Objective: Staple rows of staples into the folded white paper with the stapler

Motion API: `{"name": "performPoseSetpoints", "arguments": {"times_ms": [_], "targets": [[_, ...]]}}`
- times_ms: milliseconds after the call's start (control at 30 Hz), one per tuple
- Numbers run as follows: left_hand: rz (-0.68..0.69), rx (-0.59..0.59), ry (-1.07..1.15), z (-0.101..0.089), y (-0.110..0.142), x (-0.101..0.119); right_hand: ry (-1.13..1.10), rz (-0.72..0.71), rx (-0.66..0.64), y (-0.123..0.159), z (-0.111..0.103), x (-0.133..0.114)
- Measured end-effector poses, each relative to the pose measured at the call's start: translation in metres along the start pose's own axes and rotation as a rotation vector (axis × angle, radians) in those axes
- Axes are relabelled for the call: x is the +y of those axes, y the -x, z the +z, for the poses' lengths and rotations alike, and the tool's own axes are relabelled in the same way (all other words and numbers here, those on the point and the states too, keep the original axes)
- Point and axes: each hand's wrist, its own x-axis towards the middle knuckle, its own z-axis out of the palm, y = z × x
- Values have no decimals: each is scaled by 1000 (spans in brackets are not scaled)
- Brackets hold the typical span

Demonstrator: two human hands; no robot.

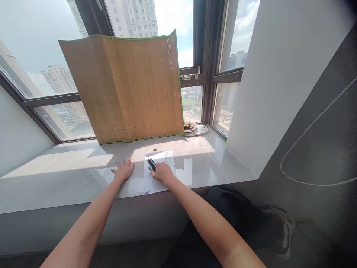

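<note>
My right hand (163,172) is closed around a small black stapler (152,164), its front end pointing away and to the left. It is over white sheets of paper (153,185) lying on the sill, with small dark writing or print at their upper right. My left hand (124,170) lies to the left of the paper, fingers spread on the sill and apart from the stapler. A tiny metallic strip (118,162), perhaps staples, lies by its fingertips. Another small strip (154,149) rests beyond the paper. Whether the stapler's jaws grip the paper I cannot tell.
A pale tiled window sill (195,160) stretches across the view. Behind it a brown bamboo mat (139,85) with green edging leans against the window. Stacked plates (196,130) stand in the right corner. A white beaded cord (304,182) hangs at the far right.
</note>
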Motion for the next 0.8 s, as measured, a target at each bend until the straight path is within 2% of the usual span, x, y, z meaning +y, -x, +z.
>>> {"name": "performPoseSetpoints", "arguments": {"times_ms": [100,167,267,367,467,567,733,800], "targets": [[-6,108,65,-4,9,10,33,78,52,10,-28,46],[70,191,147,-3,18,29,22,112,80,16,-42,69],[307,182,272,6,38,76,-10,82,65,19,-51,88],[584,147,446,21,62,130,36,-8,73,21,-55,95],[671,113,431,32,81,167,129,-80,136,29,-61,101],[717,73,357,34,90,177,84,-47,184,40,-68,108],[661,127,247,27,91,172,-150,12,198,49,-72,120],[659,97,226,24,90,171,-207,36,216,48,-70,125]]}}
